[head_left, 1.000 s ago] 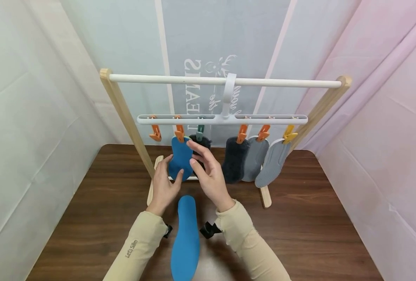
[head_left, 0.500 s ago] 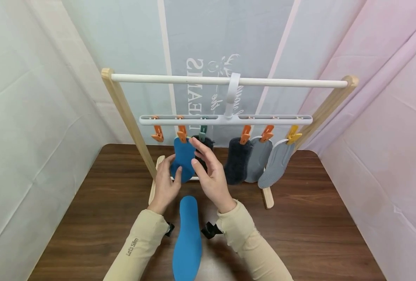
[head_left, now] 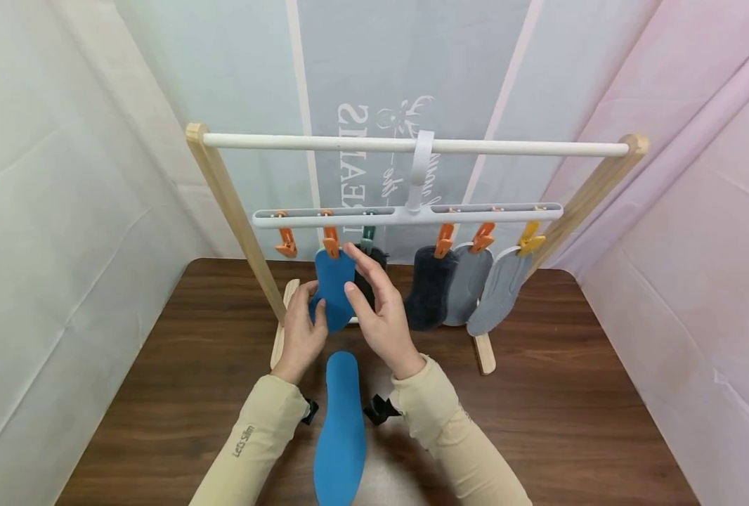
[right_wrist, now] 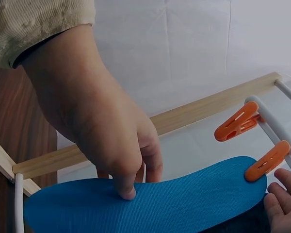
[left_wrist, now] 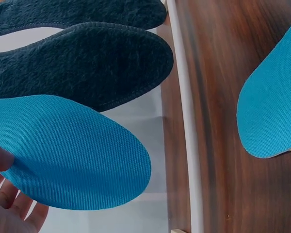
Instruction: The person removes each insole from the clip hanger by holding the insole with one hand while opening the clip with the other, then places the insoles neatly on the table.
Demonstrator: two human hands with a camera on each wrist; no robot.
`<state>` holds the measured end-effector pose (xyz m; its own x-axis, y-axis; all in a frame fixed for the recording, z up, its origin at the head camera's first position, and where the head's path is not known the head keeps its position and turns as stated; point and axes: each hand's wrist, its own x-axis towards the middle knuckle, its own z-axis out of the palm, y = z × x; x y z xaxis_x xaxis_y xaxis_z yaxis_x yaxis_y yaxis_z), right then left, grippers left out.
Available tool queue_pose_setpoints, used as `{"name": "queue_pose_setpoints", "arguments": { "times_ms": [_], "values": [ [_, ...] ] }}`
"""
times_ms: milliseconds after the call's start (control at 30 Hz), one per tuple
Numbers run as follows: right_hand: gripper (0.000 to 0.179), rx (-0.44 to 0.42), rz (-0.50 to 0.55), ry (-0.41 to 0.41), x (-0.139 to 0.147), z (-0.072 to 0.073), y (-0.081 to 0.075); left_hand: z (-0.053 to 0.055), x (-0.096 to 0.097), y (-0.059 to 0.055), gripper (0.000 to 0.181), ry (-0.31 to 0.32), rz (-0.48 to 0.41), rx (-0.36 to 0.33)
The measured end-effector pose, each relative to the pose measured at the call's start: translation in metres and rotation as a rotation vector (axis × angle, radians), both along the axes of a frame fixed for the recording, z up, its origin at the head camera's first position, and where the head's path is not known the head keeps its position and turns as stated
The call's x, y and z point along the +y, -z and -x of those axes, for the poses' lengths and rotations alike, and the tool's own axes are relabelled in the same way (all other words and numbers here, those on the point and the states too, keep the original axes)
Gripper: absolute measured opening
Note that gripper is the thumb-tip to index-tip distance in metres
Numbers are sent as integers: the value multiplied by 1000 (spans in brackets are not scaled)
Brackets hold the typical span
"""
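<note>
A blue insole [head_left: 334, 288] hangs from an orange clip [head_left: 330, 242], second from the left on the hanger. My left hand [head_left: 303, 330] pinches its left edge between thumb and fingers, as the left wrist view also shows. At the insole's upper right edge is my right hand [head_left: 383, 313], its fingers extended near the clip; whether they touch the insole I cannot tell. In the right wrist view the clip [right_wrist: 267, 161] bites the insole's narrower end. A second blue insole [head_left: 341, 429] lies flat on the table between my forearms.
A white hanger [head_left: 406, 216] hooks over the rod [head_left: 520, 147] of a wooden stand [head_left: 232, 211]. An orange clip [head_left: 286, 242] at far left holds nothing. A dark fuzzy insole [head_left: 374, 263] hangs behind my right hand; another dark insole [head_left: 431, 288] and grey insoles [head_left: 501, 292] hang farther right.
The head view has shifted, so the stand appears slightly farther right. Both hands stay at the hanging blue insole in nearly the same pose.
</note>
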<state>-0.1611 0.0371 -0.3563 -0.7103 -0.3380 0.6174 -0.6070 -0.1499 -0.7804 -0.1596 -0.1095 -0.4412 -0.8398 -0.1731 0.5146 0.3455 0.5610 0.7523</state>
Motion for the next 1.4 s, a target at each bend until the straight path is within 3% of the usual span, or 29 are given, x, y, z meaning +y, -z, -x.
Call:
{"name": "queue_pose_setpoints", "arguments": {
  "times_ms": [233,467,600,700,833,1067,1200,1400],
  "values": [
    [49,-3,-44,23,-3,-1,-7,-3,0,-1,24,-1,-6,-16],
    [52,-34,-121,58,-6,-15,-39,-5,0,-3,26,-1,-1,-17],
    [53,-48,-149,82,-9,-16,-46,-8,0,-4,27,9,2,-33],
    [55,-47,-154,82,-11,-9,-41,-10,0,-3,27,16,7,-44],
    [56,-39,-157,78,-15,6,-24,-12,0,-3,27,17,3,-55],
    [54,-100,-184,84,-22,1,-37,-14,0,-2,27,16,-6,-49],
    [55,-100,-166,90,-27,18,-18,-15,0,-2,28,15,-8,-42],
    [53,-125,-145,112,-32,21,-16,-18,-2,-3,28,10,2,-48]
  ]
}}
